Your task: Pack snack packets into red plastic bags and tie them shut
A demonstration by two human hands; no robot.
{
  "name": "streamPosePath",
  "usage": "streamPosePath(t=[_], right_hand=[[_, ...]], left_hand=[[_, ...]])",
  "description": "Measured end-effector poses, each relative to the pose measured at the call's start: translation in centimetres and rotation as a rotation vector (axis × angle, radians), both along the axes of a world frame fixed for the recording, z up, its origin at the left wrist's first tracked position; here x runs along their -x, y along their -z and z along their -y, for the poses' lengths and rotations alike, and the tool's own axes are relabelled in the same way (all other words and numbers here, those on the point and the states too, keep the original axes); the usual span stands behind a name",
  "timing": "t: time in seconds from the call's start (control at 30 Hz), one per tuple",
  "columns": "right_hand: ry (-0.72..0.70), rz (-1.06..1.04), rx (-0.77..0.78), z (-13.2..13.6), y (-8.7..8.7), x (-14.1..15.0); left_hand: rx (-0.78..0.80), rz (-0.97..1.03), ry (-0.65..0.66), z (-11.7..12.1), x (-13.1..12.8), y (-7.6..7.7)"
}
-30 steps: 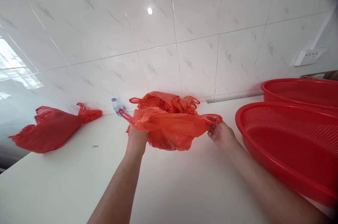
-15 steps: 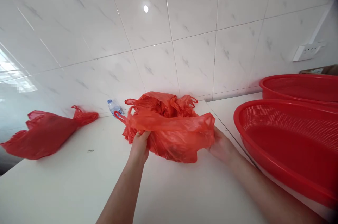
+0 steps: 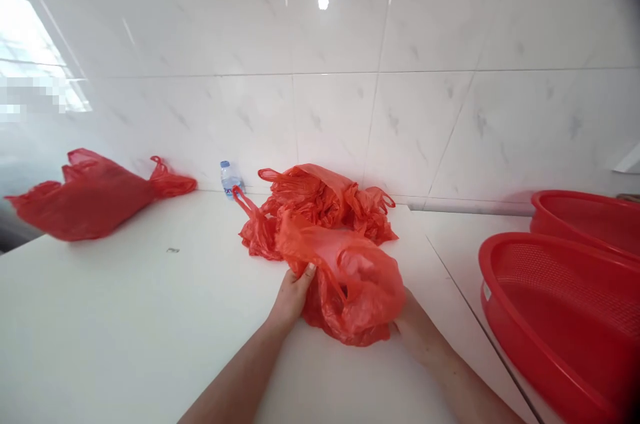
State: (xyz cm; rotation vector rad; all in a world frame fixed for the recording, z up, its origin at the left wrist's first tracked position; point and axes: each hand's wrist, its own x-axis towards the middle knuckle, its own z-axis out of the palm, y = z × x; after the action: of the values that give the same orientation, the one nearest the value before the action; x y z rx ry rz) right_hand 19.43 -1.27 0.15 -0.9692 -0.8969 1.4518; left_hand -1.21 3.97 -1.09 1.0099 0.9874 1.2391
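A crumpled red plastic bag [image 3: 355, 284] lies bunched on the white counter [image 3: 125, 317] between my hands. My left hand [image 3: 293, 294] grips its left side with the fingers curled into the plastic. My right hand [image 3: 413, 324] holds its lower right side, partly hidden behind the bag. Just behind it sits a heap of more red bags [image 3: 320, 201], one handle loop sticking out to the left.
Another red bag [image 3: 90, 197] lies at the far left of the counter. A small water bottle [image 3: 230, 177] stands against the tiled wall. Two large red perforated baskets [image 3: 565, 317] sit at the right, one behind the other.
The bag was stretched wide between my hands; now it is gathered into a compact bundle lower and nearer to me. The view has swung slightly left.
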Motion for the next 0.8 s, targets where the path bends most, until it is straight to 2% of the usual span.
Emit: streamPosePath(t=[0.07, 0.17, 0.23, 0.3, 0.4, 0.5, 0.57, 0.63, 0.7, 0.8], right_hand=[[0.053, -0.077, 0.063, -0.8, 1.1, -0.8], [0.169, -0.195, 0.095, -1.8, 1.9, -2.8], [0.164, -0.221, 0.067, -1.9, 1.8, -3.7], [0.106, -0.231, 0.000, -1.6, 1.3, -4.0], [0.040, -0.191, -0.135, -1.0, 0.5, -3.3], [0.012, -0.120, -0.196, -0.5, 0.0, -2.4], [0.011, -0.090, -0.151, -0.3, -0.1, -2.0], [-0.003, -0.083, -0.035, -0.2, 0.1, -2.0], [-0.001, -0.130, 0.083, -0.2, 0.4, -2.2], [0.036, -0.274, 0.128, -0.3, 0.8, -2.9]], left_hand=[[0.034, 0.081, -0.002, -0.1, -0.2, 0.0], [0.126, 0.186, -0.140, -0.3, 0.1, -0.1], [0.182, 0.222, -0.212, -0.5, 0.4, -0.2], [0.193, 0.264, -0.230, -0.5, 0.7, -0.4], [0.162, 0.337, -0.148, 0.0, 0.7, -0.9], [0.096, 0.382, 0.069, 1.0, 0.4, -1.7], [0.073, 0.375, 0.245, 1.6, 0.2, -2.0], [0.111, 0.354, 0.373, 2.0, 0.0, -2.0], [0.190, 0.348, 0.386, 2.1, -0.2, -1.8], [0.278, 0.367, 0.252, 1.8, -0.5, -1.2]])
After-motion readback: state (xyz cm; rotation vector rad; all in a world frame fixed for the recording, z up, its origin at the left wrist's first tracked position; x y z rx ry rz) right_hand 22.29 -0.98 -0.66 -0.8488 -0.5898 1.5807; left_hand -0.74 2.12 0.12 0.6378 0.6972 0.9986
